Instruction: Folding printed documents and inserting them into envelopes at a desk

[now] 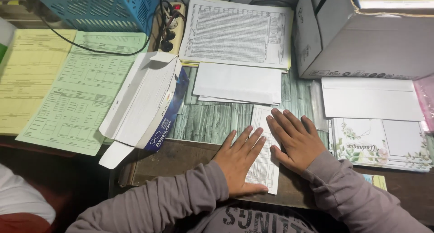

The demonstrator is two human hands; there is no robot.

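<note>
The desk [212,120] with its green wood-plank covering fills the view, and most of what lies on it sits untouched around the edge. At two o'clock stands a big grey cardboard box [361,38]; at eleven o'clock a blue plastic basket [104,7] with a black cable running under it toward a power strip [172,29]. At nine o'clock lie a yellow form [27,74] and, just beside it, a pale green form [81,92]. At twelve o'clock rests a stack of printed table sheets [237,31], with a smaller pile of blank white sheets [237,83] below it. Left of centre an open box of envelopes [144,102] lies tilted, flaps out. At three o'clock sit white envelopes [368,99] over a floral card [379,145].

At the near edge, around six o'clock, lies the narrow folded printed sheet [264,145], lengthwise away from the person. Both hands lie flat on it: the left hand [239,163] spread, palm down, over its lower left part, the right hand [294,140] with fingers loosely spread on its right edge. Neither pinches anything; they only press.

Judging from this, the sheet looks already folded into a strip and is being flattened; it is not in any envelope, and the envelope box shows no sign of being reached for
</note>
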